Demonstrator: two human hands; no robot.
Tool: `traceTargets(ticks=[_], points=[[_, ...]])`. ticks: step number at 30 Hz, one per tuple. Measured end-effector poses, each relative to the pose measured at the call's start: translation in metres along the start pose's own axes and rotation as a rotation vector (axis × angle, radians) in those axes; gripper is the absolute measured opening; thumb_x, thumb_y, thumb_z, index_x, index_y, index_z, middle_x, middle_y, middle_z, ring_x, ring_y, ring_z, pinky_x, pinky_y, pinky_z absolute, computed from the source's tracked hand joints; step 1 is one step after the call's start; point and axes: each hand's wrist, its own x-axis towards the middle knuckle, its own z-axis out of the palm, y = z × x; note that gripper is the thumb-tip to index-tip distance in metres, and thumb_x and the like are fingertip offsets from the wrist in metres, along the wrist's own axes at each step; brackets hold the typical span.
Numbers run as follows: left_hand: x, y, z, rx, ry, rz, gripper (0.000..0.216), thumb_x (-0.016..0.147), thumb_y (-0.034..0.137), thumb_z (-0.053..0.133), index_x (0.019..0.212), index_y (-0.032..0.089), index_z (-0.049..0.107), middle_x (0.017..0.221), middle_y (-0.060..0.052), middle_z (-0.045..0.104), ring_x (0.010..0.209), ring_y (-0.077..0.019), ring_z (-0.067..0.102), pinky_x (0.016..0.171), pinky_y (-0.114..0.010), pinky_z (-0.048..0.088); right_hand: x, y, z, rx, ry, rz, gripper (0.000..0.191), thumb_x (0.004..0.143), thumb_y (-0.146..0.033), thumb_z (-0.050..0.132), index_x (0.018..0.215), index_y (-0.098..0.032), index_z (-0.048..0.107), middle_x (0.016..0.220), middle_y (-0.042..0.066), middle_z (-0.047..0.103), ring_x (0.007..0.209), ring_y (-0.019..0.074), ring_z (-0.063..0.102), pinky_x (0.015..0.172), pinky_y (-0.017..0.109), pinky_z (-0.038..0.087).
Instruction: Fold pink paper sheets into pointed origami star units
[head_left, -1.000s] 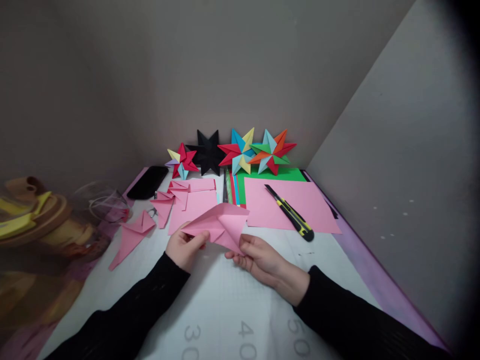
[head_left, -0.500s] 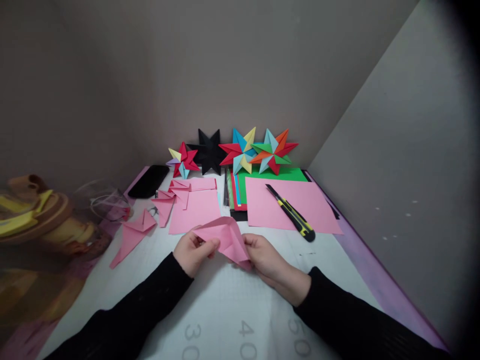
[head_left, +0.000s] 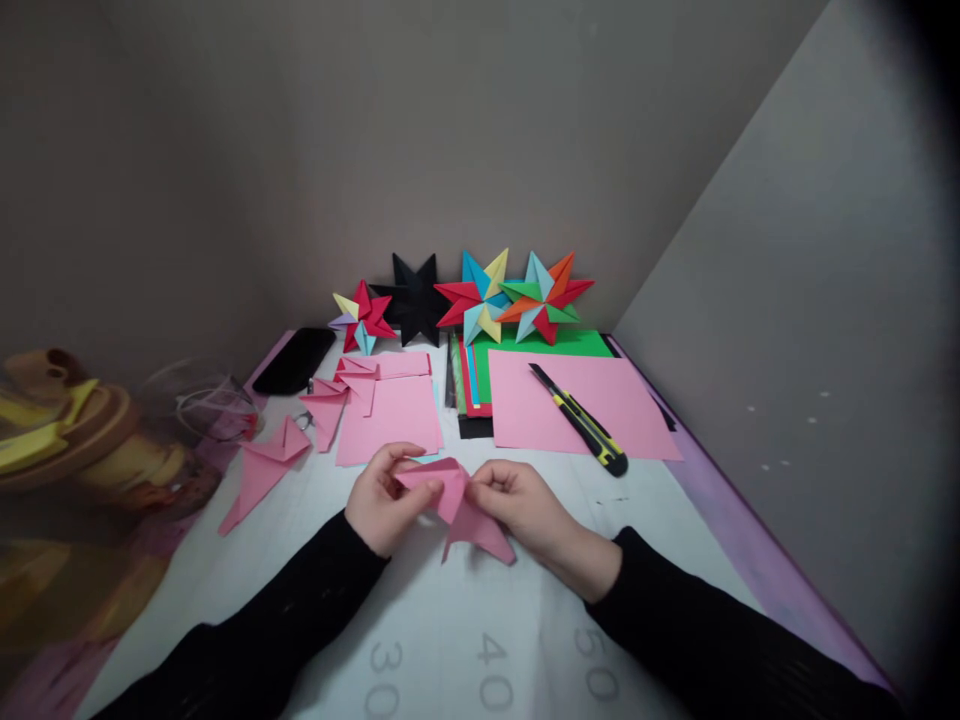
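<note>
A partly folded piece of pink paper is held above the white mat, with one flap at the upper left and creased points hanging below. My left hand pinches its left edge between thumb and fingers. On the opposite side, my right hand grips the paper near its upper right fold; those fingertips are partly hidden. A folded pink unit lies to the left of my left hand. Farther back are smaller folded pink units beside a pink sheet.
A utility knife rests on a large pink sheet at the right. Several paper stars lean against the back wall. A black phone lies back left, near a blurred brown-lidded cup.
The pink paper has gone from spread and hollow to more collapsed, its lower points now hanging down. My right hand has shifted its hold toward the upper fold.
</note>
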Motion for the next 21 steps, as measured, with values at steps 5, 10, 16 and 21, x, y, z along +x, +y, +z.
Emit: traceTargets(ticks=[5,10,16,21], points=[[0.0,0.0025,-0.0024,0.14,0.0,-0.006,0.024,0.062,0.029,0.074,0.077,0.015,0.061,0.069,-0.001,0.066,0.055,-0.0107,0.057,0.054,-0.022,0.045,-0.0031,-0.0071,0.0013,-0.112,0.015,-0.067,0.016,0.072,-0.028,0.062,0.062,-0.016,0.056,0.059,-0.002,0.054,0.052,0.0094,0.047,0.05,0.022,0.036],[0.002,0.0053,-0.0049,0.211,-0.084,-0.026,0.019,0.064,0.028,0.071,0.075,0.015,0.062,0.065,0.0,0.067,0.054,-0.0118,0.059,0.053,-0.023,0.048,-0.0027,-0.0087,-0.0005,-0.125,0.032,-0.11,0.01,0.072,-0.023,0.06,0.066,-0.016,0.058,0.062,-0.002,0.057,0.056,0.0101,0.05,0.055,0.023,0.039],[0.0002,0.0062,-0.0048,0.222,-0.101,0.001,0.016,0.065,0.026,0.07,0.073,0.015,0.062,0.061,0.001,0.065,0.053,-0.0107,0.058,0.052,-0.021,0.047,-0.003,-0.0067,-0.0036,-0.157,0.012,-0.164,0.006,0.074,-0.019,0.058,0.069,-0.016,0.061,0.068,0.0,0.06,0.062,0.0111,0.054,0.058,0.023,0.042],[-0.0035,0.0052,-0.0032,0.216,-0.083,0.012,0.015,0.064,0.024,0.071,0.072,0.015,0.063,0.063,0.001,0.066,0.056,-0.0105,0.058,0.055,-0.021,0.047,-0.0042,-0.0085,-0.0048,-0.182,0.008,-0.177,0.007,0.075,-0.017,0.057,0.072,-0.016,0.063,0.07,0.001,0.062,0.064,0.0118,0.056,0.06,0.023,0.044]])
